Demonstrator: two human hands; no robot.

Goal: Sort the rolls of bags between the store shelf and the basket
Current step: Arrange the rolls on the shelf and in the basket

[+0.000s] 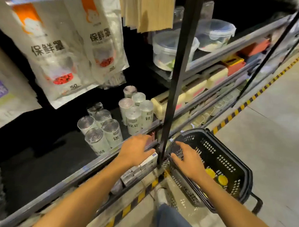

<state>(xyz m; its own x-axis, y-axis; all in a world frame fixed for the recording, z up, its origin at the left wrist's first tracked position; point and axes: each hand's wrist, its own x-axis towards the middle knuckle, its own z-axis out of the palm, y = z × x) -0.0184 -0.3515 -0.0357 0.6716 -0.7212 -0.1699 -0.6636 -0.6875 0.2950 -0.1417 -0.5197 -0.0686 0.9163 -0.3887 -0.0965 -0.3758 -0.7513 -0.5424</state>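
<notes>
**Both hands empty at the gap between shelf and basket**

Nearest, the left hand [136, 148] lies palm-down on the front rail of the shelf [86, 164], just above some white boxes [146, 165] on the tier below. Its fingers are straight and close together and pinch nothing. It seems to be steadying there, within easy reach of the stock.

Beside it, past the black upright post [177, 79], the right hand [188, 162] hovers over the near rim of the basket [225, 163]. Its fingers are spread and hold nothing, so it looks poised to dip in. The basket stands on the floor hard against the shelving, which keeps each transfer short. Two yellow rolls [222, 180] lie in its bottom.

Further back on the shelf, rolls in clear tubes stand upright in two tidy clusters, a near group [105, 133] and a far group [136, 108]. They are packed side by side with labels outward, as goods on display. Above them hang packets of food covers [60, 51]. Lidded containers [170, 50] sit in the next bay.
</notes>
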